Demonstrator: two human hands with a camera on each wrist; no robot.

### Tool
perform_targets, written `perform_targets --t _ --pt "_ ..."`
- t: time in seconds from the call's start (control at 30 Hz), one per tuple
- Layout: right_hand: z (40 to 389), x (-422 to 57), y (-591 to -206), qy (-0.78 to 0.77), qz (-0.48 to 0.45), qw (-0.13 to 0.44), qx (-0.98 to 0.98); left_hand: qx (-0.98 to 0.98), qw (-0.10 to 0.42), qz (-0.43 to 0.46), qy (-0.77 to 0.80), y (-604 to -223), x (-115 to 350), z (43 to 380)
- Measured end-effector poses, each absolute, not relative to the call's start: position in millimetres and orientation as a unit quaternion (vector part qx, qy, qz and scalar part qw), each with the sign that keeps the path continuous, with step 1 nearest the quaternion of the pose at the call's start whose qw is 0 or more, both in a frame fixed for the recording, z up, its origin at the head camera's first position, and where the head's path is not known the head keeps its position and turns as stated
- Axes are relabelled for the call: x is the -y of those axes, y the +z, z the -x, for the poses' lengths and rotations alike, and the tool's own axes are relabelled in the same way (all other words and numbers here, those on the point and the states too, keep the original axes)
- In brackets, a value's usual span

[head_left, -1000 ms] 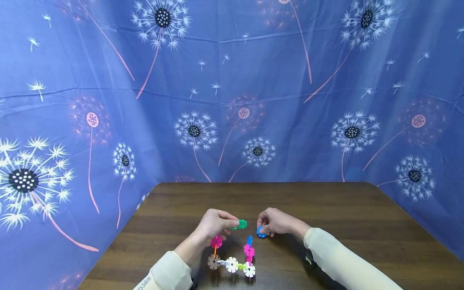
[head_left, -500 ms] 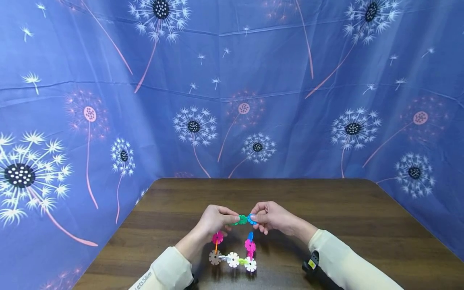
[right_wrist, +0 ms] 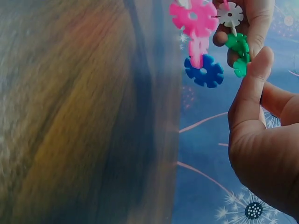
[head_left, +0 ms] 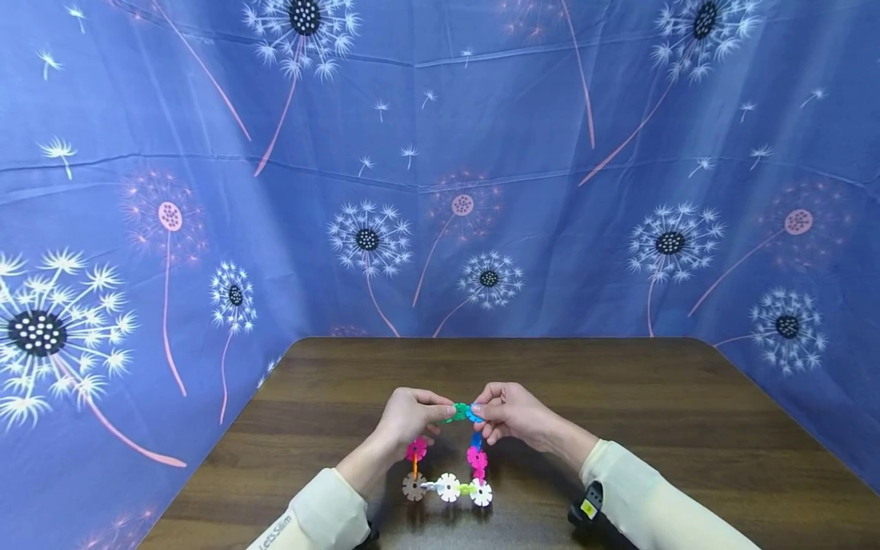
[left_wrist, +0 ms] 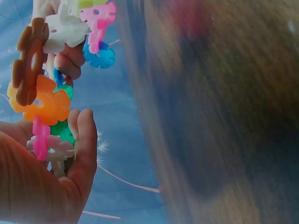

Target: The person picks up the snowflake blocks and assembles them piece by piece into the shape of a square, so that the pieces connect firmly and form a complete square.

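Observation:
A chain of notched plastic snowflake discs hangs between my hands. My left hand (head_left: 407, 418) pinches it near a green disc (head_left: 459, 412) between thumb and fingers. From the other side my right hand (head_left: 517, 416) pinches a light blue disc (head_left: 474, 414), its edge right at the green disc's edge. Below hang an orange disc (left_wrist: 46, 102), a brown disc (left_wrist: 31, 60), white discs (head_left: 448, 487) and pink discs (right_wrist: 194, 17). The chain's other end is a darker blue disc (right_wrist: 204, 71), dangling free in the right wrist view. My fingers partly hide the light blue disc.
A brown wood-grain table (head_left: 619, 382) lies under the hands. Behind and beside it hangs a blue cloth (head_left: 584, 252) with dandelion prints. A black wrist device (head_left: 587, 504) sits at my right sleeve.
My right hand has brought the light blue disc leftward and up against the green disc. My left hand has stayed almost in place, and the hanging chain has shifted slightly right.

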State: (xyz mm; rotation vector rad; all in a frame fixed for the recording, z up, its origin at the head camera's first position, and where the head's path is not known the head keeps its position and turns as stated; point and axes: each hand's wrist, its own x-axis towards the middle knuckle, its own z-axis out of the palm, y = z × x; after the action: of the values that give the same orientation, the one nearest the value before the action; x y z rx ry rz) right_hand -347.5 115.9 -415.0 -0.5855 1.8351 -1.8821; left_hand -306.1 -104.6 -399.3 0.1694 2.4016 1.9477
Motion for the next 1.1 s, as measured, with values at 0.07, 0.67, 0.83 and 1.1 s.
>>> perform_targets --t 0.07,0.67,0.83,1.1 --pt "346.9 -114.6 -414.7 -0.686 0.209 0.222 -0.66 -0.775 0.017 -0.053 0.629 -398.5 103.9 304.5" --pt "341.8 -111.4 -413.3 -0.701 0.221 0.228 -0.638 -0.779 0.005 -0.05 0.625 -395.3 102.4 300.9" --pt "340.0 -109.9 -413.6 -0.705 0.214 0.223 -0.638 -0.785 -0.001 -0.049 0.618 -393.6 101.0 298.3" --pt "338.0 -109.0 -412.0 -0.706 0.219 0.214 -0.638 -0.793 -0.015 -0.057 0.607 -389.6 99.2 295.3"
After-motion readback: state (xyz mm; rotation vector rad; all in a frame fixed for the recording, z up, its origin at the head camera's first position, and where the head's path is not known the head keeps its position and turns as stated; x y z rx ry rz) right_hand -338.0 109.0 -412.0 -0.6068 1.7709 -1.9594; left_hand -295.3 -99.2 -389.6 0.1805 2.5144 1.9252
